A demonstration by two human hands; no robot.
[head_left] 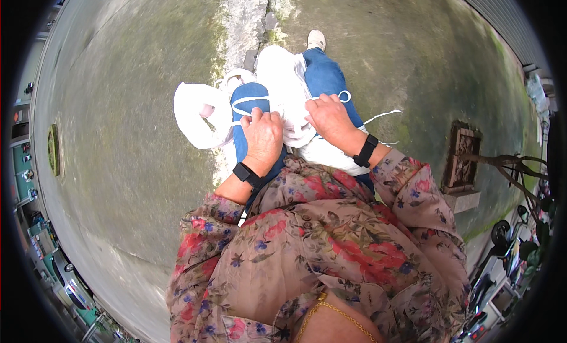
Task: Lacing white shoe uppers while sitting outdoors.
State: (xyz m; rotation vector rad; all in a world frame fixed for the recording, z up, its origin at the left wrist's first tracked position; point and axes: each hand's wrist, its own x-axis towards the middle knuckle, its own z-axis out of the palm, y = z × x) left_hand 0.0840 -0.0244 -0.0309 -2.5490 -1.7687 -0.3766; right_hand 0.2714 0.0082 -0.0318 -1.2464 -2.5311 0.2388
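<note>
Closes the left grip (264,136), thumb and fingertips drawn together, on a narrow white fabric tie (251,99), looped across the left leg of a pair of plain blue trousers (323,74). Pinches with the right grip (332,118) another stretch of white tie just above the right trouser leg, with a small round loop (346,96) poking out past the knuckles. Cannot tell whether both belong to one length; contact partly hidden under the fingers in each case.

Between the two, heaped over the lap and down between the legs: soft, bunched white cloth (279,68). To the left, touching the left leg: a puffy white cloth ring (188,115) with a rounded opening. To the right of the right leg: a loose, thin white strand (384,114) trailing out over the ground.

On the wrists, a black watch (248,174) at left and a black band (366,151) at right. Nearer the body, a beige blouse (319,225) printed with red and blue flowers, plus a gold chain (322,307). Farther off, a pale shoe (316,40) on greenish-grey concrete (136,77), cracked near the top, and at right a square brick-edged planter (463,157).
</note>
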